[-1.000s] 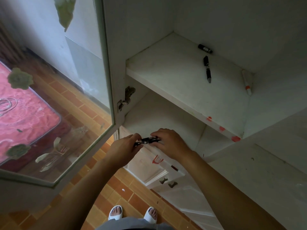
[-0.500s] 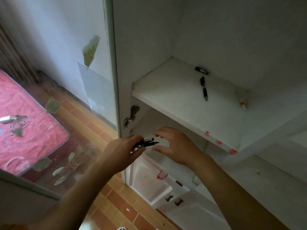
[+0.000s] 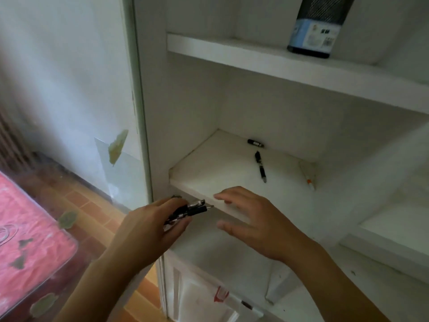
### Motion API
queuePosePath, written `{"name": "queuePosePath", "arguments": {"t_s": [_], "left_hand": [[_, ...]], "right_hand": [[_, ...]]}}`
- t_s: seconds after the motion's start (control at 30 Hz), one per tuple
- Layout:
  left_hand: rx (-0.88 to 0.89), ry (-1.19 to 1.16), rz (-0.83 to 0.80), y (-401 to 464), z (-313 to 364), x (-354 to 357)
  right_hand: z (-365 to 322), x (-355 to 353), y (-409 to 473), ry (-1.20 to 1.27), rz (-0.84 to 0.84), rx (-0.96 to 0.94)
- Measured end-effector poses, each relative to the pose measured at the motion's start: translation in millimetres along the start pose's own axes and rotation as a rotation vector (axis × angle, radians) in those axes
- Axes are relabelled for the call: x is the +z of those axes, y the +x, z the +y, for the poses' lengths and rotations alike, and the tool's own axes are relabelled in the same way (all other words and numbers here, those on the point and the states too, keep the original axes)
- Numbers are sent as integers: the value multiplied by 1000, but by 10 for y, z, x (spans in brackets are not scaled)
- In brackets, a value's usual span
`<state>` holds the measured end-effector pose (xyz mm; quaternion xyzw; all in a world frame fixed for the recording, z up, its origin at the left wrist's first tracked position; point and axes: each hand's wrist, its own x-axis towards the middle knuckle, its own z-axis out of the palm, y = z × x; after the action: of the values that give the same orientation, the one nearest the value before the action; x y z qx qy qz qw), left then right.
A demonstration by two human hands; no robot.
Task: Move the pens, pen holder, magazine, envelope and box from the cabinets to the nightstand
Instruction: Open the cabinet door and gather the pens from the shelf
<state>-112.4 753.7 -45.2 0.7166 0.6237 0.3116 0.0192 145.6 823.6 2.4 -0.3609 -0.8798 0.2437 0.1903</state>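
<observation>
My left hand [image 3: 151, 226] grips a small bunch of black pens [image 3: 190, 210], tips pointing right, just below the front edge of the middle cabinet shelf [image 3: 209, 175]. My right hand [image 3: 253, 224] hovers open beside them, fingers spread, holding nothing. On that shelf lie a black pen [image 3: 261, 167], a short black pen piece [image 3: 255, 143] near the back wall, and a white pen with an orange band [image 3: 307, 175] in the right corner. A black mesh pen holder [image 3: 318, 26] with a blue label stands on the upper shelf [image 3: 255, 59].
The open glass cabinet door [image 3: 69, 135] stands to the left, its edge right next to my left hand. Through it show a red mat [image 3: 25, 228] and brick-pattern floor [image 3: 92, 205]. White lower cabinet doors [image 3: 204, 296] with a red mark sit below my arms.
My view has tilted upward, bringing the upper shelf and pen holder into sight. My right hand let go of the pens and opened; my left hand keeps the bunch.
</observation>
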Motion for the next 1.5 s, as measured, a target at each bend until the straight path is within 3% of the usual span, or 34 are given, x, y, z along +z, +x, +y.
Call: {"name": "queuePosePath", "arguments": {"t_s": [0.4,0.73,0.9,1.13,1.5], "left_hand": [[20,-50,64,700,216,137],[16,-144,-11,1013,136,300],[-6,-128,-22,1048,121,320],[-12,-95,-1,990,94,268],[21,-95,81,831,32,186]], "right_hand": [[332,-254,275,-238,260,288],[679,-230,698,-393,273,591],[805,-178,709,-413,262,628],[951,-223,767,-492,375,624],[603,-32,422,-347,353,351]]}}
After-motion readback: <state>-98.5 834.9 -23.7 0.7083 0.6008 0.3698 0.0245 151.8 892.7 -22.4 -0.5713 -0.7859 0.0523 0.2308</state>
